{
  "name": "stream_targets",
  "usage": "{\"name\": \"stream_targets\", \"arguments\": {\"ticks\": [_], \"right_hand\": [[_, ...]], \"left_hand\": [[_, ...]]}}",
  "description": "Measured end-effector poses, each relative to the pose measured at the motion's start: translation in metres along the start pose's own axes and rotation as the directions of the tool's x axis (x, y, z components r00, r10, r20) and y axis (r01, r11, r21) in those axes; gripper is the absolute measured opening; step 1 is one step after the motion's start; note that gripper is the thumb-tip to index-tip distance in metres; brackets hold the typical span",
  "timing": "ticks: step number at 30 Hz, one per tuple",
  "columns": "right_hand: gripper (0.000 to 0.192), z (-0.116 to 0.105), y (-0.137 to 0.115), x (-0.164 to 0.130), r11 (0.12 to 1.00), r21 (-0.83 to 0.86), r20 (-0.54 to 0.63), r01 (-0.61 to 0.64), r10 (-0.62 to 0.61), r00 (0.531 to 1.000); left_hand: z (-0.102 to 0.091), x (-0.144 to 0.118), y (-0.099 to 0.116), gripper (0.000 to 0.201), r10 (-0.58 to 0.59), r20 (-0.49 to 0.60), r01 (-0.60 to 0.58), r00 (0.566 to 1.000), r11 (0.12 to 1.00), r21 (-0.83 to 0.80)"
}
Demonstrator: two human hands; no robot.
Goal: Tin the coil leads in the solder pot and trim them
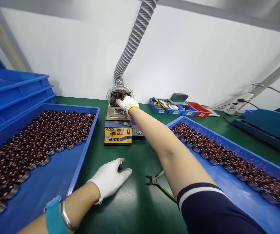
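Observation:
My right hand (126,103), in a white knit glove with a yellow cuff, reaches over the metal top of a yellow-and-blue solder pot (118,134) with a lit red display. Its fingers look drawn together in front of the round black fan grille (117,97); whatever they hold is hidden. Nearer to me, my left hand (110,177), gloved in white, hovers low over or rests on the green table. Its thumb and fingers are apart, with a dark patch between them that I cannot make out. Green-handled side cutters (158,182) lie with jaws apart beneath my right forearm.
Blue trays (83,162) (210,177) on both sides hold many small round wound parts with reddish wire ends. Stacked blue trays (15,94) stand far left. A ribbed grey duct (135,39) rises behind the pot. Small bins (160,110) and a digital clock (179,97) sit along the wall.

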State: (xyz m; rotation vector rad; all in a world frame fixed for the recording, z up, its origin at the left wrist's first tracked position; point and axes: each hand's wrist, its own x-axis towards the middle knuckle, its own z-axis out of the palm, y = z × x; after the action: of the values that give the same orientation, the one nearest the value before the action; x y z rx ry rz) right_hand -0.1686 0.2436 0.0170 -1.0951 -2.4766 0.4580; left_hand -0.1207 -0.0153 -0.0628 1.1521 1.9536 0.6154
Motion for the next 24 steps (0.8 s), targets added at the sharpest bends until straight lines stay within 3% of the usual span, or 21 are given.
{"name": "stream_targets", "arguments": {"ticks": [11,17,20,24], "right_hand": [[0.058,0.002,-0.004,-0.003,1.000,-0.009,0.000,-0.009,0.009,1.000],[0.055,-0.020,-0.003,-0.008,0.999,0.046,-0.043,0.026,-0.024,0.999],[0.050,-0.034,0.004,-0.024,0.963,0.266,-0.020,0.050,-0.047,0.999],[0.031,-0.038,0.021,-0.069,0.697,0.717,0.062,0.016,-0.086,0.994]], "left_hand": [[0.002,0.001,-0.001,0.070,0.014,0.001,-0.014,1.000,0.999,0.048],[0.001,0.002,-0.004,0.071,0.027,-0.006,-0.027,1.000,1.000,0.006],[0.001,0.002,-0.006,0.071,0.041,-0.016,-0.041,0.999,0.999,-0.014],[0.001,0.002,-0.008,0.072,0.049,-0.021,-0.050,0.999,0.999,-0.015]]}}
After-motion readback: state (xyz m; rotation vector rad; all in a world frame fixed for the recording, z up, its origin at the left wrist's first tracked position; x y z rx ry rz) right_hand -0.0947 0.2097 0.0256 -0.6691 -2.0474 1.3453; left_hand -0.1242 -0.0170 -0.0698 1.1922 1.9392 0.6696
